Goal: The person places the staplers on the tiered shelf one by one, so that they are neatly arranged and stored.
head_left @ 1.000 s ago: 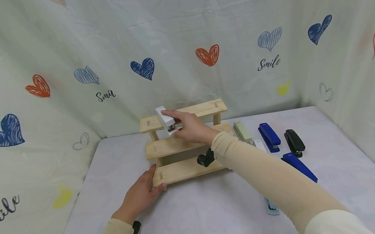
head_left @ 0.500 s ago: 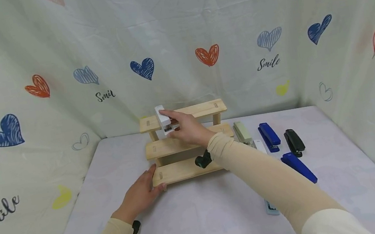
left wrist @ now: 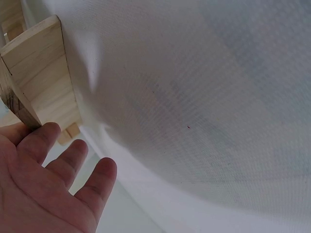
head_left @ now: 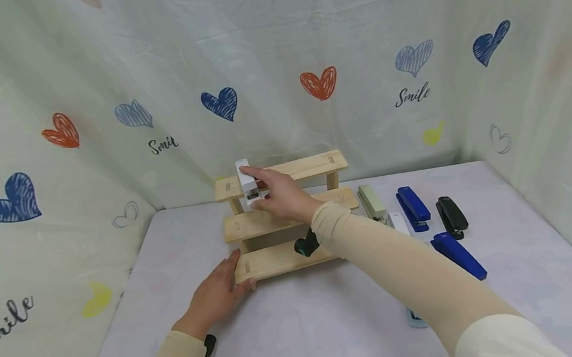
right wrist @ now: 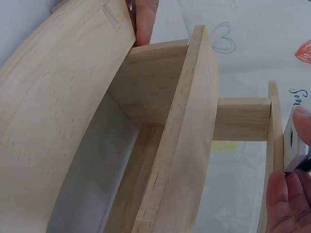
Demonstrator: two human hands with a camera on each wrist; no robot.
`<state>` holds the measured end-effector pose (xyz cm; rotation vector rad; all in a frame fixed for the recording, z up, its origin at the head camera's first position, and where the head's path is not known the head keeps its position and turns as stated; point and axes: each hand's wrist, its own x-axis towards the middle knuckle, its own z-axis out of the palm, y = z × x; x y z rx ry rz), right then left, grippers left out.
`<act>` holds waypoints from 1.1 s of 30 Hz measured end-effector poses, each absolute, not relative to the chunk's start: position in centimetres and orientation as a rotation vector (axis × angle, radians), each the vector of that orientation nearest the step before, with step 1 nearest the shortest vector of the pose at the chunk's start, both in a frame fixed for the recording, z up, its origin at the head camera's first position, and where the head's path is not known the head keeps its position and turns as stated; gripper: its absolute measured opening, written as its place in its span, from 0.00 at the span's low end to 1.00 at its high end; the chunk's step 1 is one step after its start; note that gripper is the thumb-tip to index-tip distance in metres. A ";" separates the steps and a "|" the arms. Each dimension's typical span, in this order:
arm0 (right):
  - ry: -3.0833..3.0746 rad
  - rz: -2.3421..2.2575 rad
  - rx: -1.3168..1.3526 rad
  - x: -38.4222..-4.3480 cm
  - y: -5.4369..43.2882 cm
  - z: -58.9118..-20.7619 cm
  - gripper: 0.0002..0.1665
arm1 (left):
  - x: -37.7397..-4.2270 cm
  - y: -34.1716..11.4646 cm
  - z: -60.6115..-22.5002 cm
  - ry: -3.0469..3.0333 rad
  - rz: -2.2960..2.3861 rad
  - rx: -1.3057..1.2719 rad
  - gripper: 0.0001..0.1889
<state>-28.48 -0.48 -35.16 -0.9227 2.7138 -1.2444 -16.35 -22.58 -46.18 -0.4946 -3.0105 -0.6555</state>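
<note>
My right hand (head_left: 284, 194) pinches a white stapler (head_left: 246, 178) at the left end of the top board of a three-tier wooden shelf (head_left: 271, 262). The stapler points back toward the curtain, its front end over the board's near edge. In the right wrist view, thumb and fingers sit on either side of the stapler (right wrist: 292, 148), close against the board. My left hand (head_left: 214, 294) holds the left end of the lowest tier, thumb at its front edge. From the left wrist view, the other fingers (left wrist: 99, 182) spread loosely beyond the board corner (left wrist: 41, 68).
Right of the shelf lie a pale green stapler (head_left: 371, 202), two blue staplers (head_left: 413, 207) and a black one (head_left: 452, 216). A white stapler (head_left: 398, 223) and a light blue one (head_left: 415, 319) are partly hidden by the right sleeve. A printed curtain (head_left: 278, 124) hangs behind.
My right hand has shifted a little to the left with the white stapler, which has turned straighter front to back. My left hand stays at the lowest tier.
</note>
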 end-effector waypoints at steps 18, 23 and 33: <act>2.707 -1.256 -0.906 -28.7 -0.2 -35.0 0.54 | -16.4 -22.4 -45.7 -3.023 -0.632 -0.502 0.40; 2.690 -1.271 -0.949 -28.2 1.1 -34.8 0.56 | -16.5 -22.4 -45.7 -3.027 -0.626 -0.493 0.40; 2.700 -1.278 -0.959 -24.3 11.2 -33.2 0.57 | -16.3 -22.5 -46.0 -3.040 -0.585 -0.471 0.41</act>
